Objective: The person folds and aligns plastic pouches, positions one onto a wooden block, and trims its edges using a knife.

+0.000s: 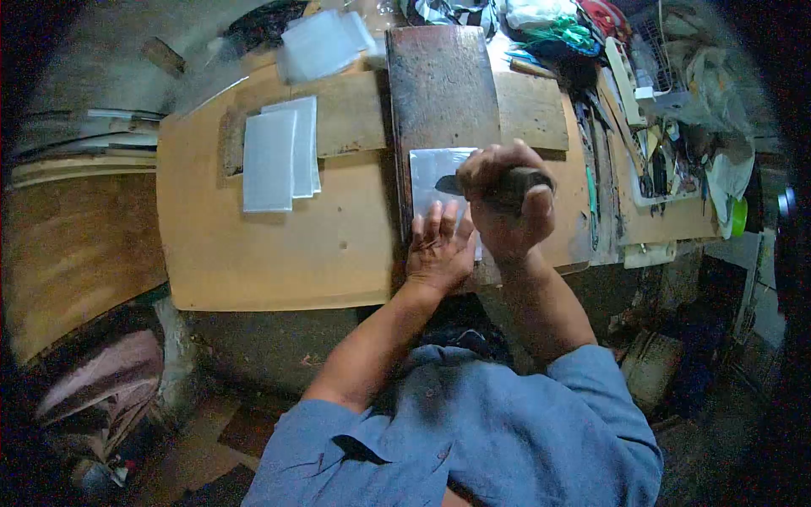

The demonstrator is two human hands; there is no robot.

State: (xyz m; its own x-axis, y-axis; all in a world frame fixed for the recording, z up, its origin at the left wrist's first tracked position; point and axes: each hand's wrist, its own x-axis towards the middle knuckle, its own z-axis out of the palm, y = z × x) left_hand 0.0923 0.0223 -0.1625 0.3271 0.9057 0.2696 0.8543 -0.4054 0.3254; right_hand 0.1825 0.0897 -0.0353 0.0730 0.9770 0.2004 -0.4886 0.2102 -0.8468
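My left hand [441, 253] lies flat with its fingers spread on a whitish, plastic-looking sheet [424, 173]. The sheet rests on the near part of a long dark worn board [443, 93]. Just to the right, my right hand [507, 203] is wrapped round a dark-handled tool [525, 184] above the sheet. A dark, flat tip juts out leftward from that fist; I cannot make out the tool's exact kind or whether it touches the sheet. My right hand and the tool cover the sheet's right side.
Several similar whitish sheets [272, 160] lie left on the tan tabletop [270, 262], and more translucent sheets [321, 46] lie farther back. Bags and green material [562, 38] are heaped at the back right. Long strips and tools [596, 169] line the right side, beside a white tray [667, 196].
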